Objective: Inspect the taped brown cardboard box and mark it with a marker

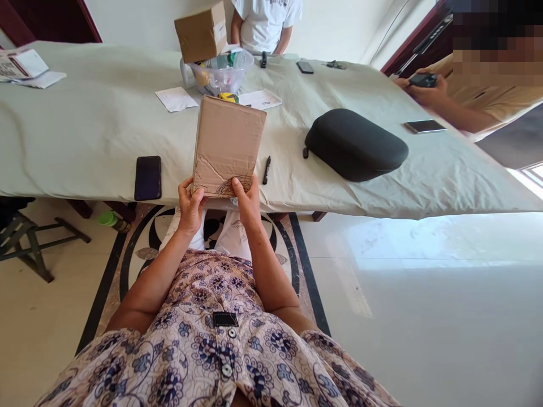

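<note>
I hold a flat brown cardboard box (227, 144) upright over the near edge of the cloth-covered table (85, 130). My left hand (190, 206) grips its lower left corner, fingers curled round the edge. My right hand (247, 200) grips the lower right corner the same way. The tape on the box's lower face looks torn and wrinkled. A black pen (266, 169) lies on the cloth just right of the box. A dark phone (147, 177) lies to its left.
A black padded case (356, 144) rests right of centre. Further back stand a clear plastic bowl of small items (220, 70), a second cardboard box (201, 31) and paper slips (176, 99). One person stands at the far side; another at right holds a device (423, 79).
</note>
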Available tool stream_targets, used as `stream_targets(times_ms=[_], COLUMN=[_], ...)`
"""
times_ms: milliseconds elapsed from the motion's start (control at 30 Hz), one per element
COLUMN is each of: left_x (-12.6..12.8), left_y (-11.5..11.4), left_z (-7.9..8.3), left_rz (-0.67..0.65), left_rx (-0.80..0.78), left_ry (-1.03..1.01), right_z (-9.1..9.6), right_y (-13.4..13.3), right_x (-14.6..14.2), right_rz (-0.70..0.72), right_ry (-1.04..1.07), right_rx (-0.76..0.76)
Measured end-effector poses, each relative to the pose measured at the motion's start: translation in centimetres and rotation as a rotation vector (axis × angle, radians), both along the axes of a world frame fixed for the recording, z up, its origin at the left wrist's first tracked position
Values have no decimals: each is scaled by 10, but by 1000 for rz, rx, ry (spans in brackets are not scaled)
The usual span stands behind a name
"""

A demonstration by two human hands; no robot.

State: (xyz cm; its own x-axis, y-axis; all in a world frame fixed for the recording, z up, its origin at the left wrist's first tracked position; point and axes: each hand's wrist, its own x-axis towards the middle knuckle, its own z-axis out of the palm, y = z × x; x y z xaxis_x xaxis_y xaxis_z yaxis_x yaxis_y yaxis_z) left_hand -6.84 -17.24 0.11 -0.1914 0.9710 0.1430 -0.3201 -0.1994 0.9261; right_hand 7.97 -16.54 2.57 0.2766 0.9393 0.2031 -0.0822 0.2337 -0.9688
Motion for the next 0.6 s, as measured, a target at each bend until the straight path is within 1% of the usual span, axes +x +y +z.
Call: stream_targets(times_ms=[100, 267, 300, 400, 467, 533, 600], left_x=[-2, -3, -4, -7, -11, -15, -18], left_y=[0, 2, 2, 5, 8, 10, 10], left_z=[-1, -2, -3, -5, -6, -3, 1], left_rz=[-14, -13, -14, -4, 60, 127, 154], left_rx=[-2, -21, -25, -21, -3, 8, 0], left_ry=[9, 8, 3, 20, 122, 290, 433], right_z=[-5, -8, -8, -9, -11, -13, -15], right_y=[2, 6, 7, 8, 8, 10, 11], right_x=[3, 2, 2, 6, 7, 6, 2], right_rz=[52, -5, 11, 130, 174, 155, 126], right_ry=[26, -64, -64, -42, -47, -68, -83], right_rx=[15, 12, 9, 16, 36, 49, 51])
